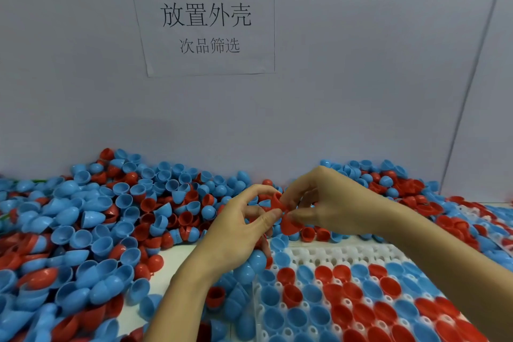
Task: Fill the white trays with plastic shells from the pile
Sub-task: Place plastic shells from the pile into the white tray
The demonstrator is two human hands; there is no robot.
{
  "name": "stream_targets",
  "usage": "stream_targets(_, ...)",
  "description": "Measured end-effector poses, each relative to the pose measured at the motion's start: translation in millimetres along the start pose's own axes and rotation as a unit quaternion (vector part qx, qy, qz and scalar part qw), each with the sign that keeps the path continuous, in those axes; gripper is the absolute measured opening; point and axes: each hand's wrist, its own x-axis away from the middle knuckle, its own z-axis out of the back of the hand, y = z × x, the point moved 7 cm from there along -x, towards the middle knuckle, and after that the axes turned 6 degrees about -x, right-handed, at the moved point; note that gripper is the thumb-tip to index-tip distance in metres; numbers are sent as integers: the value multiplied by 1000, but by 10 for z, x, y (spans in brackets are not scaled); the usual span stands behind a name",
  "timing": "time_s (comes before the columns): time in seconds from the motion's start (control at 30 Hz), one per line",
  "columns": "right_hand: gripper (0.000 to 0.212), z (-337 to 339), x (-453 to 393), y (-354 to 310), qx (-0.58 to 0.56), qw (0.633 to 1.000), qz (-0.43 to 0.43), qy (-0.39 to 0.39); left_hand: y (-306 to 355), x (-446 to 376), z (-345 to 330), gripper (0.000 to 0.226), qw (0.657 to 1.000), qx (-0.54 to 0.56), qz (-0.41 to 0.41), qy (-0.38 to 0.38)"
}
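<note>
- Working two red shells apart is what my hands look busy with: the left hand (244,219) pinches a small red shell (276,201) at its rim between thumb and forefinger, and the right hand (324,203) pinches a larger red shell (290,223) just below it, the two shells touching or nested.
- Lower in the left palm I also seem to cradle a blue shell (256,261), curled fingers around it; the exact hold is partly hidden.
- These shells I judge to be very light, thin, stiff plastic with a smooth, slippery dome. The rim is the place to take hold, one fingertip inside and one outside; squeezing the dome would likely make it pop away or flex.
- The larger red shell points its rounded end down and toward me, open mouth up toward the fingers; its long axis runs steeply, tilted a little left. The small one's mouth faces roughly left, I think.
- The pile (97,216) spreads across the tabletop against the wall, left and behind my hands.
- The white tray (327,255) lies lower right, many pockets already holding red and blue shells mouth-up, its far row bare.
</note>
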Motion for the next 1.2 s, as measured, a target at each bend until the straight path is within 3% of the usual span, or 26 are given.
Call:
stream_targets(0.2,6,-5,-109,311,72,995,-57,39,-53,-5,116,19,997,33,28,58)
stream_targets(0.33,10,-262,-136,716,161,978,-129,-28,-134,-16,246,13,988,69,49,128)
stream_targets(0.53,15,-656,-173,876,255,955,-133,-77,-161,-17,286,12,978,121,65,159)
stream_targets(0.63,40,-717,-168,893,230,958,-144,-88,-145,-5,304,12,965,184,72,171)
stream_targets(0.77,17,-728,-162,926,215,958,-147,-121,-126,17,327,13,937,286,75,189)
stream_targets(0.93,22,-573,-148,783,230,962,-128,-76,-118,16,312,16,913,347,80,200)
stream_targets(1.0,23,-482,-155,592,181,980,-80,-30,-123,10,303,17,909,354,82,203)
stream_targets(1.07,18,-409,-121,333,15,999,-37,22,-135,2,298,18,913,340,82,211)
stream_targets(1.13,23,-462,-78,129,-186,981,-47,3,-155,-3,298,22,923,303,84,224)
stream_targets(1.2,29,-567,-59,0,-244,967,-66,-21,-165,-7,293,31,933,260,88,232)
